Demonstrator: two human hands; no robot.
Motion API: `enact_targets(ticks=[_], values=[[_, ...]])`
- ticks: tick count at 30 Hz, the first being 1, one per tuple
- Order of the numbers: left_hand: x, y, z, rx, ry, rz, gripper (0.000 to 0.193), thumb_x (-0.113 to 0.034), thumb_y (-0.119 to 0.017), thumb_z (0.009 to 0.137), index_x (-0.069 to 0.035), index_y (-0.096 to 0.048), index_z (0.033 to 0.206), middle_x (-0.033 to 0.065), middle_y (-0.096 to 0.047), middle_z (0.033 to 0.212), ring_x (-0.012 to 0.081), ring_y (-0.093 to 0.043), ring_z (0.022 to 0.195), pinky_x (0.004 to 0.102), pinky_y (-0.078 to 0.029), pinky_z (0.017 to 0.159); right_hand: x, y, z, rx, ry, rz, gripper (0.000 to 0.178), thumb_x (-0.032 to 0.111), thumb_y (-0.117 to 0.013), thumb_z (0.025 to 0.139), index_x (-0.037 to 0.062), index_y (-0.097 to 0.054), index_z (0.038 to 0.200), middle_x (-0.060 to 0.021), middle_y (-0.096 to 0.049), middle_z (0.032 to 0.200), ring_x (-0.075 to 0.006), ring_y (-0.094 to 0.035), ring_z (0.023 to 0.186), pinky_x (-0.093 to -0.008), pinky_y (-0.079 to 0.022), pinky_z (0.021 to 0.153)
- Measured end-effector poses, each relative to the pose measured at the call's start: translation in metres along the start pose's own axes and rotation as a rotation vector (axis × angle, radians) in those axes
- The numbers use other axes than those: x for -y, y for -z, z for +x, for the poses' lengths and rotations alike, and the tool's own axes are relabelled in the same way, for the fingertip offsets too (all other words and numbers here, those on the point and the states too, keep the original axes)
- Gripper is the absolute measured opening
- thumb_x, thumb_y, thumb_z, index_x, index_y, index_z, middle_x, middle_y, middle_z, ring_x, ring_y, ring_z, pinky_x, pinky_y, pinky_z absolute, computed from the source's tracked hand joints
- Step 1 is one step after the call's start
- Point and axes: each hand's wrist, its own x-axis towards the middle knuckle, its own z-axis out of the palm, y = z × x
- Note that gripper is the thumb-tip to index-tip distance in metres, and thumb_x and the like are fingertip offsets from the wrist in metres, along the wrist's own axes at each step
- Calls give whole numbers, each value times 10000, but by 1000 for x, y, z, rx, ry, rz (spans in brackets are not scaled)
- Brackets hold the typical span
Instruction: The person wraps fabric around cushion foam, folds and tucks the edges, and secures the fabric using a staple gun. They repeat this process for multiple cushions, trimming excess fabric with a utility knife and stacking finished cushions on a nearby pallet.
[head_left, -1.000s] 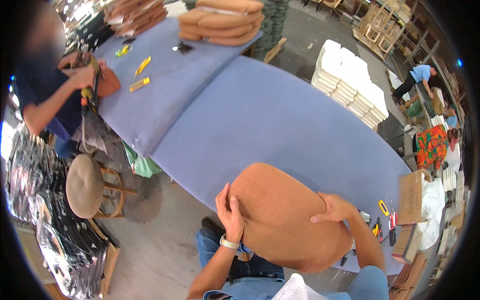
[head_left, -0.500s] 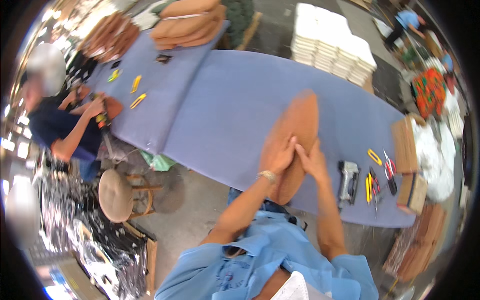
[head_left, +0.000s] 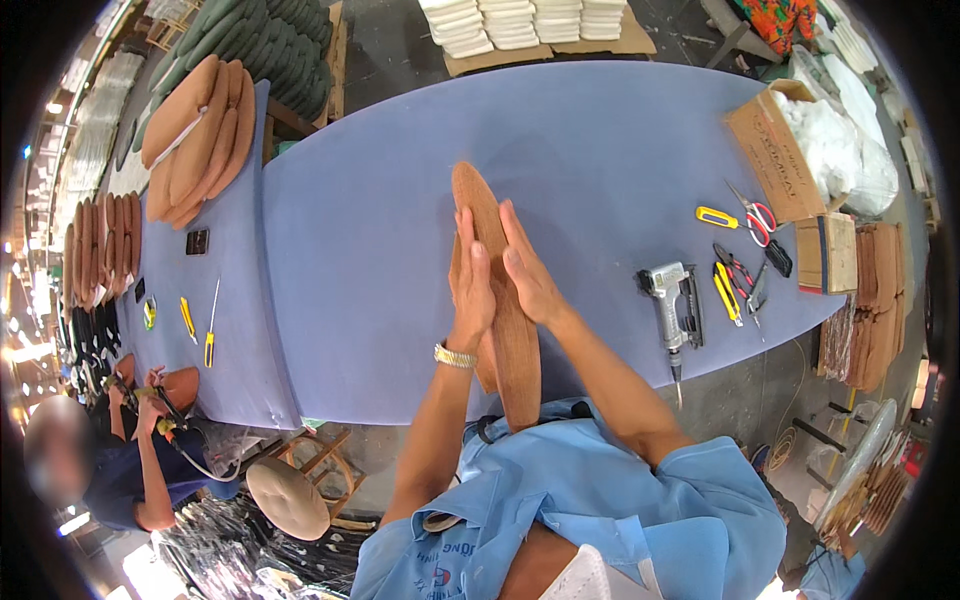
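A brown padded cushion [head_left: 515, 345] stands on edge over the blue padded table [head_left: 360, 240], its long narrow side facing up. My left hand [head_left: 474, 285] lies against its left face, fingers stretched forward. Against the right side presses my right hand [head_left: 530, 278], flat as well, so the cushion is held between both palms. Its near end reaches my shirt front. The lower edge is hidden beneath my hands and the upper rim.
On the right lie a staple gun [head_left: 668, 310], scissors [head_left: 760, 222], pliers [head_left: 735, 262] and a yellow cutter [head_left: 727, 293], near an open carton [head_left: 775, 150]. Brown cushions [head_left: 200, 140] are stacked far left. A co-worker [head_left: 150, 440] works at the left; a stool [head_left: 290, 498] stands nearby.
My view has turned, shifting the table's contents across the picture. The cushion, tilted and blurred before, now stands on edge. My hands have moved from its upper face to opposite sides.
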Motion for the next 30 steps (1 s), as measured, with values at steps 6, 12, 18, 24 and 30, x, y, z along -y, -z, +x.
enact_targets(ticks=[6,12,18,24,30], values=[[19,9,100,-14,44,-138,683,-473,-299,1114,-40,-195,1633,173,-142,1708,321,-128,1577,417,-137,1275,-31,8,111,81,-176,181,788,553,-242,1105,-33,-147,1623,-180,-95,1720,-280,-52,1598,-389,-53,1291],[19,-2,57,-54,152,-449,700,-458,-310,1116,-45,-124,1649,146,-74,1733,283,-63,1600,378,-100,1288,-53,6,102,56,-143,442,724,522,-284,1109,44,-182,1643,-135,-207,1704,-276,-178,1574,-412,-148,1278],[-3,11,-56,-103,345,-135,705,-530,-384,1081,-119,-258,1639,147,-285,1677,316,-232,1559,432,-155,1283,-66,-8,-23,-89,-507,703,728,593,-307,1090,79,-331,1604,-112,-371,1628,-246,-395,1467,-380,-328,1210],[53,-19,-144,104,365,-279,745,-614,-319,1074,-184,-173,1665,112,-108,1729,279,-34,1600,437,-88,1289,-64,-40,-149,-98,-371,450,678,532,-316,1099,62,-352,1587,-127,-406,1601,-263,-424,1442,-385,-343,1201],[-121,43,-113,88,-125,-165,670,-568,-292,1092,-168,-317,1628,133,-221,1704,326,-103,1589,446,-41,1282,105,-17,-126,28,217,557,641,454,-315,1114,29,-317,1594,-146,-370,1621,-263,-383,1473,-384,-312,1222]])
